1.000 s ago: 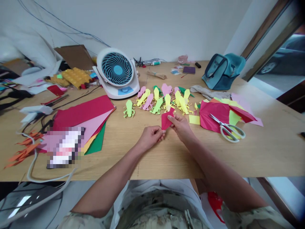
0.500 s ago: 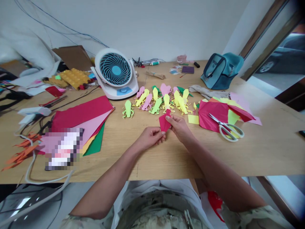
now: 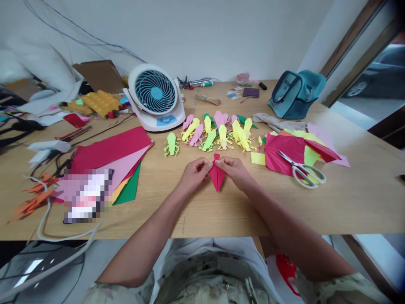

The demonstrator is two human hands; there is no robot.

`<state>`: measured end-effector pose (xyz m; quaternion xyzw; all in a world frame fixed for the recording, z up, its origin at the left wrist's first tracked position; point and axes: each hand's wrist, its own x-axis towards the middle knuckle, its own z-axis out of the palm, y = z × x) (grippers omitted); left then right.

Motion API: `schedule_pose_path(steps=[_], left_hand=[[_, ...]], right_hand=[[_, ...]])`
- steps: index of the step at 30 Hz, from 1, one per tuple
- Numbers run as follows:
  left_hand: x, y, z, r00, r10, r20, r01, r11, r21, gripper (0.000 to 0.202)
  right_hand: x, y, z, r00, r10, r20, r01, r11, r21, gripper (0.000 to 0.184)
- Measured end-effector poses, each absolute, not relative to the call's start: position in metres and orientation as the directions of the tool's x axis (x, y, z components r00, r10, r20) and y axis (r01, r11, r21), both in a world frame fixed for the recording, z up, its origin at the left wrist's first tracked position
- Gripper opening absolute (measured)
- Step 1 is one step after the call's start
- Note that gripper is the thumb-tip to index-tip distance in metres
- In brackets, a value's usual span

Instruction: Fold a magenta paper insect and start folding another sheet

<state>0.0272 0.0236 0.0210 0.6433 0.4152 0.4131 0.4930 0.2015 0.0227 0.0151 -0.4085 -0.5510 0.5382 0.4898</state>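
Between my hands is a piece of red folded paper [image 3: 217,178], kite-shaped, with a long point toward me and a small narrow tip at the far end. My left hand [image 3: 196,172] pinches its left edge near the top. The right edge is pinched by my right hand [image 3: 233,171], its thumb lying on the paper's face. Just beyond stand several folded paper figures [image 3: 222,136] in yellow, pink and green. A light green paper figure [image 3: 171,144] sits apart on their left.
White-handled scissors [image 3: 305,171] lie on red and yellow paper scraps [image 3: 281,154] at right. Coloured paper sheets [image 3: 110,147] and a blurred-out flat object [image 3: 88,196] are at left. A fan [image 3: 156,95] and a teal bag [image 3: 295,95] stand behind. Orange paper pieces [image 3: 34,196] lie far left.
The red folded paper has turned so its long point faces me. My left hand has moved from its lower end up to its left edge; my right hand still grips the right side.
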Motion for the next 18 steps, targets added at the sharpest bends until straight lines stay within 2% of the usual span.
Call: schedule_pose_path(steps=[5, 11, 15, 18], left_hand=[[0.0251, 0.0305, 0.0168, 0.246, 0.947, 0.204, 0.062, -0.226, 0.972, 0.042], [0.0252, 0.0239, 0.0238, 0.269, 0.961, 0.067, 0.043, -0.081, 0.996, 0.040], [0.0256, 0.0255, 0.0238, 0.245, 0.966, 0.086, -0.018, -0.084, 0.996, 0.041], [0.0245, 0.0290, 0.0230, 0.193, 0.978, 0.081, -0.071, -0.068, 0.995, 0.043]], right_hand=[[0.2014, 0.0218, 0.0147, -0.211, 0.975, 0.076, 0.021, 0.083, -0.996, 0.055], [0.2037, 0.0198, 0.0168, -0.226, 0.963, 0.147, 0.138, 0.181, -0.974, 0.060], [0.2016, 0.0192, 0.0144, -0.264, 0.954, 0.142, 0.177, 0.193, -0.965, 0.060], [0.2018, 0.0200, 0.0117, -0.228, 0.956, 0.184, 0.138, 0.218, -0.966, 0.052]])
